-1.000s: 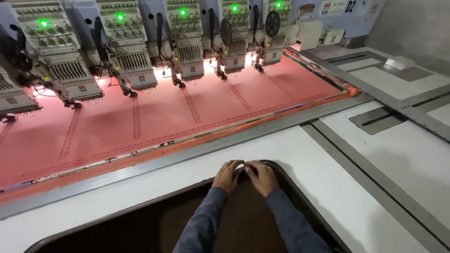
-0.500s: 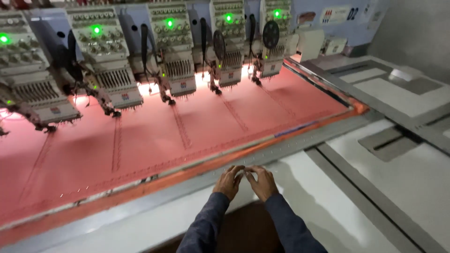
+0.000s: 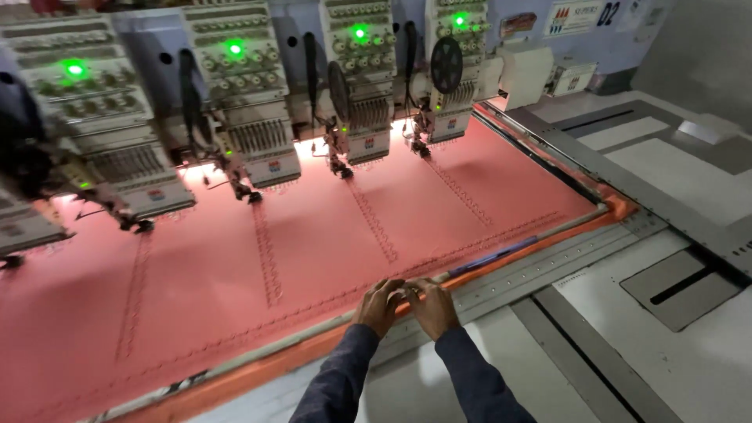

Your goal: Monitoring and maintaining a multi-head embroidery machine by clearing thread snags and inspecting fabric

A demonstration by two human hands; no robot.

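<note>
Both my hands have moved forward off the white counter [image 3: 595, 368]; left hand [image 3: 379, 305] and right hand [image 3: 432, 307] now pinch the stretched pink fabric [image 3: 329, 235] at its grey metal frame edge [image 3: 501, 262].

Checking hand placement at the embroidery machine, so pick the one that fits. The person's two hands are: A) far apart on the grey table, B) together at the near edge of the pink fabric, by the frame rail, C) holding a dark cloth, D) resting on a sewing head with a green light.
B: the left hand and right hand meet, fingers touching, at the front edge of the pink fabric, against the frame rail.
</note>
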